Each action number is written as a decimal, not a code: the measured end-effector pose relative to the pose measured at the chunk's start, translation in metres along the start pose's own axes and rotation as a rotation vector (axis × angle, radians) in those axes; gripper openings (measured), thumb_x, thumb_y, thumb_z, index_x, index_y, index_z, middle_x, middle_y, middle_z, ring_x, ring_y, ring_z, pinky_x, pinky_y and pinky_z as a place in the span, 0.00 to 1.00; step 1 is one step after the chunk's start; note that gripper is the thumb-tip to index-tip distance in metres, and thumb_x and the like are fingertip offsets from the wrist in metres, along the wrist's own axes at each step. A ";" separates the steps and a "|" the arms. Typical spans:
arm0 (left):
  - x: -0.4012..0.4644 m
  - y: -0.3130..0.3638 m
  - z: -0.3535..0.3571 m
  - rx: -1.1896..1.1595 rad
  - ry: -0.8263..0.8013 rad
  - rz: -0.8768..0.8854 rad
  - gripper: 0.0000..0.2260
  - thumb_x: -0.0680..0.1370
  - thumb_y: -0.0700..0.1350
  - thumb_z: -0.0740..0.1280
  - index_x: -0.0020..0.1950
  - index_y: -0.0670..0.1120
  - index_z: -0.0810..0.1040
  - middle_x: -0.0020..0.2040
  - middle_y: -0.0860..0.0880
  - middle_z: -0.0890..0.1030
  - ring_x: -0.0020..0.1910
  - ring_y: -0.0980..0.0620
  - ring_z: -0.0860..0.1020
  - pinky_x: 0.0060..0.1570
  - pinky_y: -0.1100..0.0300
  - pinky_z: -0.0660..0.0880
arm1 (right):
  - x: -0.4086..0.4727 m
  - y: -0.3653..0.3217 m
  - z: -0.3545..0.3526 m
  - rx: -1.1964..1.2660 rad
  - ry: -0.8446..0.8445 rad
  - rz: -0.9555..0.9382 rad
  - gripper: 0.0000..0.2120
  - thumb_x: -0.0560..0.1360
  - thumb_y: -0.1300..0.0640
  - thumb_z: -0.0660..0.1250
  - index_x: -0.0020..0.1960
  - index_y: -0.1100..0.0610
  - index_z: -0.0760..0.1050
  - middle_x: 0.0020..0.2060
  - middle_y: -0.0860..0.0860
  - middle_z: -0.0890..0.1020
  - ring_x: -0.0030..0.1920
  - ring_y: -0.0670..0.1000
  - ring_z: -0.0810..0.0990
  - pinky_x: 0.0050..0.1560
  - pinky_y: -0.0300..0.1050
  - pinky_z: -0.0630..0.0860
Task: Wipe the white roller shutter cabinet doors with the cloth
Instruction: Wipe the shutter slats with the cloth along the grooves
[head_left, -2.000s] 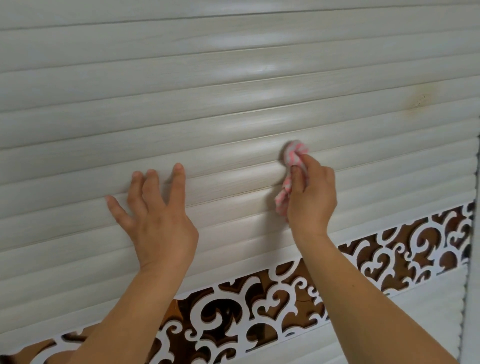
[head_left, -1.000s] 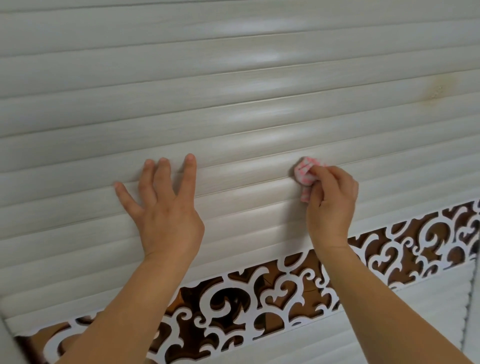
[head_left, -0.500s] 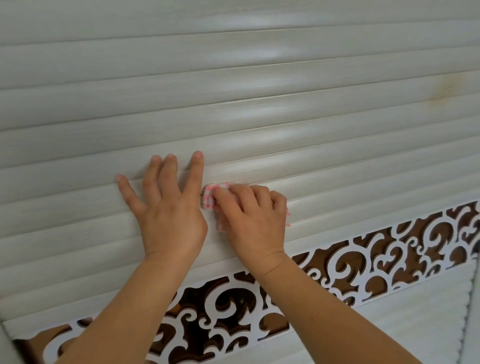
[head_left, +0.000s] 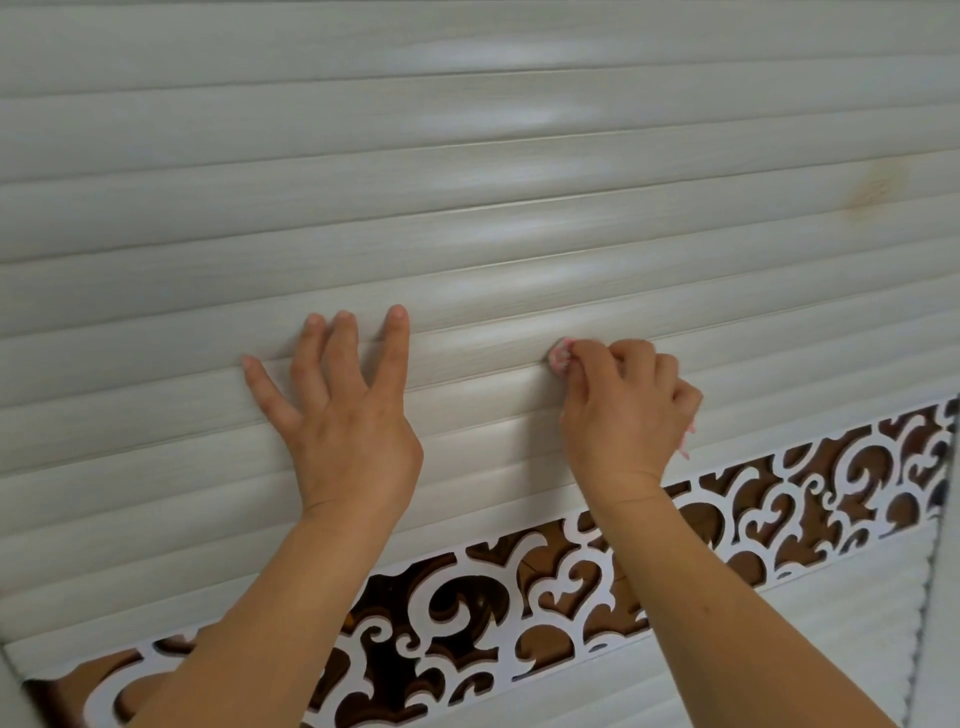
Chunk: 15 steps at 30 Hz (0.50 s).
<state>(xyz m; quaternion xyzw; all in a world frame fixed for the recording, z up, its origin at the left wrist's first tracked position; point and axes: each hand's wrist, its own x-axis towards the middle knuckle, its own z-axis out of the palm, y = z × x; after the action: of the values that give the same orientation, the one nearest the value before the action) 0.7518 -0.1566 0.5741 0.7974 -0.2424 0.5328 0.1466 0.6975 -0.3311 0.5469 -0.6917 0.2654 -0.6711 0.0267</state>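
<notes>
The white roller shutter door fills the view with horizontal slats. My left hand lies flat on the slats at centre left, fingers spread, holding nothing. To its right, my right hand is closed on a small pink-and-white cloth and presses it into a groove between two slats. Only the cloth's tip shows beyond the fingertips, plus a scrap at the hand's right edge.
A white scrollwork panel with brown openings runs diagonally below the slats. A yellowish stain marks the slats at upper right. More slats lie under the panel, and the door's right edge is at far right.
My right hand swept the cloth left along the groove until it touched the left hand, then slid back right to its present spot. My left hand stayed flat on the slats.
</notes>
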 end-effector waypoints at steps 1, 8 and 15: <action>0.000 0.001 0.000 -0.005 0.001 -0.006 0.41 0.64 0.27 0.66 0.74 0.49 0.62 0.68 0.36 0.65 0.70 0.38 0.55 0.65 0.29 0.45 | -0.004 -0.009 0.000 0.003 -0.014 -0.044 0.04 0.68 0.59 0.74 0.41 0.53 0.81 0.39 0.54 0.79 0.38 0.57 0.76 0.43 0.47 0.61; -0.001 0.002 -0.001 -0.020 -0.003 -0.022 0.40 0.64 0.27 0.66 0.73 0.50 0.63 0.68 0.36 0.64 0.71 0.37 0.57 0.64 0.30 0.43 | -0.009 -0.022 -0.009 0.092 -0.204 -0.259 0.19 0.58 0.58 0.79 0.48 0.48 0.82 0.48 0.53 0.81 0.47 0.60 0.78 0.48 0.53 0.70; -0.003 0.004 -0.003 -0.034 -0.002 -0.030 0.41 0.65 0.26 0.66 0.74 0.50 0.62 0.69 0.37 0.63 0.72 0.38 0.55 0.65 0.30 0.43 | 0.022 0.053 -0.012 0.124 -0.238 0.002 0.04 0.75 0.45 0.62 0.47 0.42 0.75 0.52 0.43 0.75 0.49 0.53 0.79 0.48 0.50 0.77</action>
<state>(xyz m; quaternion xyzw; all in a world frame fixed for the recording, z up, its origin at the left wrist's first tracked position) 0.7468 -0.1578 0.5728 0.7988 -0.2397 0.5256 0.1678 0.6673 -0.3817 0.5469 -0.7634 0.2190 -0.5992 0.1011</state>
